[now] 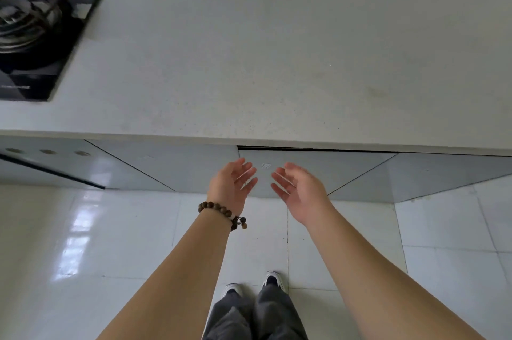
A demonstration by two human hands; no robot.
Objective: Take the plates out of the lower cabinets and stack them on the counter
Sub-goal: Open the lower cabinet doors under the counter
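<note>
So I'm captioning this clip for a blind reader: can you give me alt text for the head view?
Two empty, open hands, left hand and right hand, reach toward a closed grey lower cabinet door under a bare white counter. A beaded bracelet circles the left wrist, and a black gas stove sits at the counter's left end.

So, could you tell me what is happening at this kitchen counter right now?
A person stands facing the counter, both arms stretched toward the closed lower cabinet doors. The left hand and right hand are open and empty. No plates show anywhere, so nothing has been taken out yet. A gas stove sits at the left.
</note>
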